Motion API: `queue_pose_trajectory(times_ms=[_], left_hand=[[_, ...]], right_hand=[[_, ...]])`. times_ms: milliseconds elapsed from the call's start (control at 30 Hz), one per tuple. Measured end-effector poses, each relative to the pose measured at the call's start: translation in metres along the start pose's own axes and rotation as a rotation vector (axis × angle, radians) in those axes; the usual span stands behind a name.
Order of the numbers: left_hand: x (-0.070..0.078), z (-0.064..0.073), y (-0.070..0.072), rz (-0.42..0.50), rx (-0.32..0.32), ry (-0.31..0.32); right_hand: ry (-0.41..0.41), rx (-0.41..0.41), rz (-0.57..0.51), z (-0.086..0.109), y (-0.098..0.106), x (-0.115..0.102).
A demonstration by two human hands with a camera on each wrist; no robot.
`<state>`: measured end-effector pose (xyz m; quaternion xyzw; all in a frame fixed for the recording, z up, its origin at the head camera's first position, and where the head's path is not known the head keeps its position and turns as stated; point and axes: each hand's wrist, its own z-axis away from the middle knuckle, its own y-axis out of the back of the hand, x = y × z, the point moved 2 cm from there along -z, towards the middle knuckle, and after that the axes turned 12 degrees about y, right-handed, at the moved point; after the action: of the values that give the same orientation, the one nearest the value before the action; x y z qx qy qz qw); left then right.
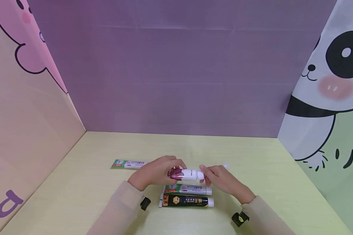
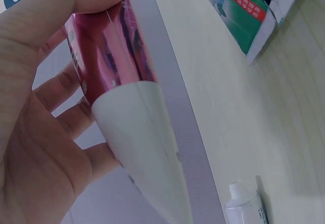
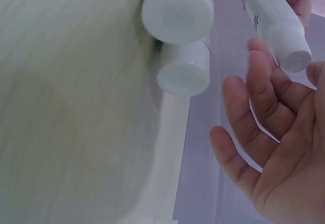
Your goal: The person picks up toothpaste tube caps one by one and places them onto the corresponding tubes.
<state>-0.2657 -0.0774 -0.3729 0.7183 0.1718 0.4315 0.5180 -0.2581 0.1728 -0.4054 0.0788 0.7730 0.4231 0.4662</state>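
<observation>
My left hand (image 1: pixel 159 171) grips a red-and-white toothpaste tube (image 1: pixel 185 174) above the table, thumb on its shiny red part (image 2: pixel 111 46). The tube lies level, white cap (image 3: pixel 294 51) toward the right. Beside that cap is my right hand (image 1: pixel 223 179), thumb and fingers loosely spread around its end; whether they touch it is unclear. Below lie a green-and-white toothpaste tube (image 1: pixel 188 189) and a black toothpaste tube (image 1: pixel 186 200), both white-capped. Behind my left hand, another green-and-white tube (image 1: pixel 129 164) is partly hidden; its bare nozzle (image 2: pixel 236 189) shows in the left wrist view.
A small whitish cap-like piece (image 1: pixel 226 165) lies on the table just behind my right hand. The pale wooden table (image 1: pixel 76 195) meets a purple back panel (image 1: pixel 179 71). Printed panels stand left (image 1: pixel 32 114) and right (image 1: pixel 350 137).
</observation>
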Motion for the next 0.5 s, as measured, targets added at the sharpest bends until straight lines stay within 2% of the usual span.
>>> queue_pose_trajectory(times_ms=[167, 367, 500], left_hand=[[-0.0004, 0.0007, 0.0004, -0.002, 0.002, 0.003], [-0.0010, 0.0008, 0.0016, -0.002, 0.000, 0.005], [-0.0018, 0.0006, 0.0016, -0.002, 0.001, 0.002]], right_hand=[[0.059, 0.013, 0.016, 0.0006, 0.0050, -0.0017], [0.142, 0.035, -0.017, 0.0038, 0.0093, -0.0034], [0.241, 0.051, -0.019, 0.0055, 0.0090, -0.0042]])
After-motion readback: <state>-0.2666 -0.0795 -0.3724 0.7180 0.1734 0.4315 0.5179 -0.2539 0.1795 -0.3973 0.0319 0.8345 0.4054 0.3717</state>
